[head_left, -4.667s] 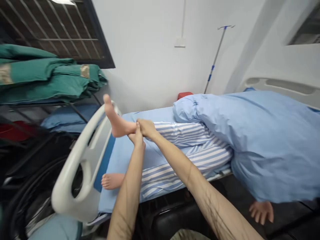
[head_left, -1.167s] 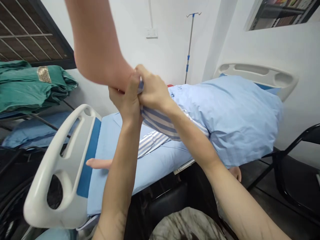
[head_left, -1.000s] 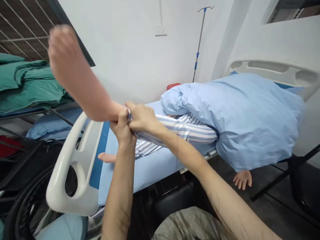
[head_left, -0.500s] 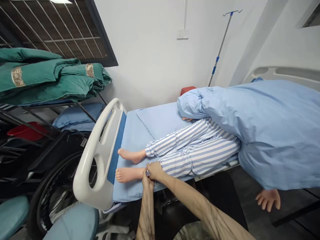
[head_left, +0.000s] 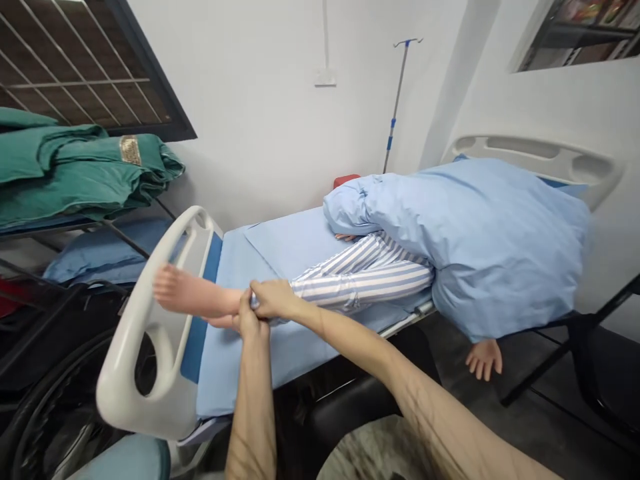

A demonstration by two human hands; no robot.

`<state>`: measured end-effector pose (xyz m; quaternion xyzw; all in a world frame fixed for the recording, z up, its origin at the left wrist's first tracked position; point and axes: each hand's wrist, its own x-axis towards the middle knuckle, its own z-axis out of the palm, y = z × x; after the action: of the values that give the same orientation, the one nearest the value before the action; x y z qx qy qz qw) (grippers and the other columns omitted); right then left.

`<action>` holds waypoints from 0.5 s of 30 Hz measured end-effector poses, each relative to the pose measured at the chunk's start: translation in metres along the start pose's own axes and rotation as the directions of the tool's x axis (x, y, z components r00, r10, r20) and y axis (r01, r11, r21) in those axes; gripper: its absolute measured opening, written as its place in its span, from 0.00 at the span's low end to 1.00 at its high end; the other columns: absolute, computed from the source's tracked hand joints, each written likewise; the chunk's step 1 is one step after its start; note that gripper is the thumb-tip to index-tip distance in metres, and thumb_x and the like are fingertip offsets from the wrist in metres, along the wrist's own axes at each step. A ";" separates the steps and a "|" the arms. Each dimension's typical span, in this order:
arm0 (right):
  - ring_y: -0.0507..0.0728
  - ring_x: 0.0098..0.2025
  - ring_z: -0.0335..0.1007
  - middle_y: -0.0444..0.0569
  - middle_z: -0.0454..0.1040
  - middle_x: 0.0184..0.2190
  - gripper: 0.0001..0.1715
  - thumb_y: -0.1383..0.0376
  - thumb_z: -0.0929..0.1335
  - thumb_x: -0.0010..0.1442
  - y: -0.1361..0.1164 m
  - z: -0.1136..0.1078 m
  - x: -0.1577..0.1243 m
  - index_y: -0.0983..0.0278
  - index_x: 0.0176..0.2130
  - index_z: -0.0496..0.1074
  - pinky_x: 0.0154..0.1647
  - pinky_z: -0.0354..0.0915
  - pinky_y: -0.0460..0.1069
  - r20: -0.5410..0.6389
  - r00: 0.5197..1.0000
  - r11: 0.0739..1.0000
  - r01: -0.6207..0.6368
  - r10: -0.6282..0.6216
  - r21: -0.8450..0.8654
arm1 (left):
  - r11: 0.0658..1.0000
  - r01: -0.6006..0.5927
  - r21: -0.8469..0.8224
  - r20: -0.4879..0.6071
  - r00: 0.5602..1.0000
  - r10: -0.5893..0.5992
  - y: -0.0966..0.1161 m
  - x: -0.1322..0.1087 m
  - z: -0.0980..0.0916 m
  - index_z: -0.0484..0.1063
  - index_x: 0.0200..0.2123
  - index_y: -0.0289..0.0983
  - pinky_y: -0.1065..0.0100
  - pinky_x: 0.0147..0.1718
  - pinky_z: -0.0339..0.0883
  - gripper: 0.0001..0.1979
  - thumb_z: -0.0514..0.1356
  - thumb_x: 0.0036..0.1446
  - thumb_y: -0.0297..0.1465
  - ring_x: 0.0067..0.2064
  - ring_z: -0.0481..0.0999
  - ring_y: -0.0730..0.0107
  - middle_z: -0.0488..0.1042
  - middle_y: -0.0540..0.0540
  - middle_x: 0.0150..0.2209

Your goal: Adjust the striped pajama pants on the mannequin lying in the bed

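Left hand (head_left: pixel 249 320) and right hand (head_left: pixel 273 299) pinch a striped trouser cuff (head_left: pixel 260 308) together at a manikin's raised ankle.
Head view: the bare foot (head_left: pixel 187 291) juts out at 9 o'clock, crossing the white footboard (head_left: pixel 145 360); a blue duvet (head_left: pixel 465 247) lies at 3 o'clock, an IV pole (head_left: pixel 397 107) at 1 o'clock.

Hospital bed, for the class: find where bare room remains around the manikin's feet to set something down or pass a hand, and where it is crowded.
The blue sheet is bare below the right hand, along the bed's near edge. A second patch lies between the white footboard and the striped trousers. It is crowded at the ankle, where the left hand meets the right and the raised foot crosses the footboard.
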<state>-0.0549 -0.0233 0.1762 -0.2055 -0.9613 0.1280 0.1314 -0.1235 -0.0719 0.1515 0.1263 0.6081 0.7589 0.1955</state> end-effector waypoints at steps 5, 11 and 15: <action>0.62 0.43 0.74 0.48 0.76 0.42 0.21 0.55 0.61 0.61 0.022 -0.136 -0.016 0.60 0.52 0.59 0.41 0.68 0.53 -0.237 0.971 0.999 -0.029 0.033 0.021 | 0.844 -0.344 -0.411 -0.088 0.937 0.339 0.084 -0.037 0.099 0.61 0.32 0.36 0.69 0.36 0.71 0.18 0.67 0.41 0.31 0.33 0.71 0.77 0.68 0.55 0.30; 0.60 0.45 0.73 0.43 0.74 0.39 0.22 0.62 0.62 0.60 0.065 -0.256 -0.065 0.62 0.53 0.56 0.45 0.67 0.54 -0.528 0.836 0.987 -0.160 0.147 0.022 | 0.669 -0.522 -0.529 0.098 0.745 0.659 0.168 -0.087 0.213 0.57 0.44 0.33 0.61 0.43 0.73 0.29 0.69 0.42 0.28 0.41 0.76 0.73 0.70 0.49 0.40; 0.56 0.42 0.74 0.41 0.74 0.38 0.20 0.60 0.60 0.61 0.079 -0.283 -0.080 0.62 0.52 0.56 0.43 0.67 0.51 -0.597 0.784 0.981 -0.194 0.169 0.022 | 0.650 -0.614 -0.448 0.192 0.644 0.740 0.182 -0.105 0.235 0.56 0.45 0.35 0.57 0.46 0.70 0.28 0.68 0.45 0.35 0.48 0.75 0.70 0.69 0.50 0.45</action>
<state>0.1302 0.0667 0.4005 -0.3292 -0.8493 0.0495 0.4097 0.0448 0.0530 0.3866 0.4479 0.3256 0.8325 0.0180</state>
